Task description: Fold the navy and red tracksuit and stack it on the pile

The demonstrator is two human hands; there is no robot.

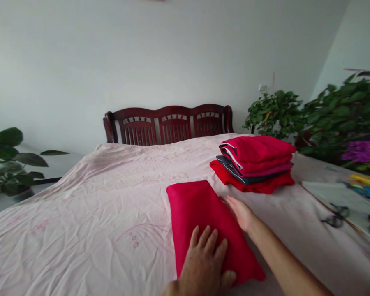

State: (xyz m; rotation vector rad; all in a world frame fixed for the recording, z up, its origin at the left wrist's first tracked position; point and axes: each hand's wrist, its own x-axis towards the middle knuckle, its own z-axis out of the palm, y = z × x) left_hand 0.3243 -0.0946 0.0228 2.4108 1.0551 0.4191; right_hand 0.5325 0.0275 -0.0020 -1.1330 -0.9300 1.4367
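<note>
Left hand (203, 263) lies flat, fingers spread, pinning the near end of a folded red fabric rectangle (203, 222) to the pale pink bedsheet (80, 213). Right hand (241, 211), fingers extended, gripping nothing, steadies its right edge. Beyond the right fingertips: a stack of folded red and dark garments (254, 164).

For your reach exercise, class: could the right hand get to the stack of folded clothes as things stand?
Probably yes. The right hand lies open at the red cloth's edge, and only bare sheet separates it from the stack.
</note>
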